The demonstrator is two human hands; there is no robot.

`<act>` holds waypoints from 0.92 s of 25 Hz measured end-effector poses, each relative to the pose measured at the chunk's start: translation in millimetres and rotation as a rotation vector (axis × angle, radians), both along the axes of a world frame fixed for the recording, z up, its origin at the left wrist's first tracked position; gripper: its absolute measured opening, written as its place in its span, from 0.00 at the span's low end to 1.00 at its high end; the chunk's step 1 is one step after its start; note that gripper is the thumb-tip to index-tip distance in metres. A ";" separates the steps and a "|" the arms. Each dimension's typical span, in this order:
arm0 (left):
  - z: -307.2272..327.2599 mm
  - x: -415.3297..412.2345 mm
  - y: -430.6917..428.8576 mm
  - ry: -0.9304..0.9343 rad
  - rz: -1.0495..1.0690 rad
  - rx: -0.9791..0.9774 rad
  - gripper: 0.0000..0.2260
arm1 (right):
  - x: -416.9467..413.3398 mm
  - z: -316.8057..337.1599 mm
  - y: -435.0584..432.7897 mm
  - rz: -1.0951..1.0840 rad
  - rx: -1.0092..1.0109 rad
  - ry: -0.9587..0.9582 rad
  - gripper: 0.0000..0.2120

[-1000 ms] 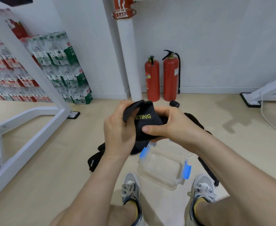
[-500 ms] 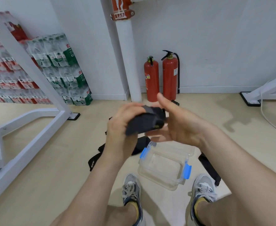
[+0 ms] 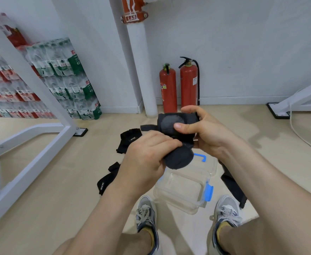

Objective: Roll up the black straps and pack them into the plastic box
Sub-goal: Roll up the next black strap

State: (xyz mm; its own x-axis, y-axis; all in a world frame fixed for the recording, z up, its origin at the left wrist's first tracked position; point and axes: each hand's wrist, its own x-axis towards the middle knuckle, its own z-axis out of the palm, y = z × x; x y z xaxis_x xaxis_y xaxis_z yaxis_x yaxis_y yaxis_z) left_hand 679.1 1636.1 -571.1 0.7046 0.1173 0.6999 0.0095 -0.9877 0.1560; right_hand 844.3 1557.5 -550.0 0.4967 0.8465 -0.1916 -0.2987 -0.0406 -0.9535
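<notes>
Head view: both hands hold one black strap (image 3: 171,124) in the air just above the plastic box (image 3: 184,188), which sits on the floor (image 3: 59,181). The left hand (image 3: 147,159) curls round the rolled lower end; the right hand (image 3: 206,133) pinches the upper part, thumb pressed across. It looks soft, light and springy, so the roll likely loosens unless gripped across its coil. Beside the box, loose straps (image 3: 130,142) lie flat.

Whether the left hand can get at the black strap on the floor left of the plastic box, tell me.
Probably not now: the left hand grips the part-rolled strap together with the right hand. The floor strap lies uncovered beside the left forearm, so once freed the hand likely could.
</notes>
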 end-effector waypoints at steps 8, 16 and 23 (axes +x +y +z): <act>18.9 -8.7 -2.6 -0.135 0.122 -0.176 0.06 | -7.3 -11.7 3.4 -0.010 0.153 -0.309 0.17; 18.6 13.3 10.5 -0.159 0.115 -1.051 0.14 | -12.9 -9.1 0.7 0.221 0.266 -0.349 0.19; 20.1 6.7 9.9 -0.273 0.011 -1.238 0.07 | -13.1 -7.4 1.5 0.248 0.292 -0.169 0.24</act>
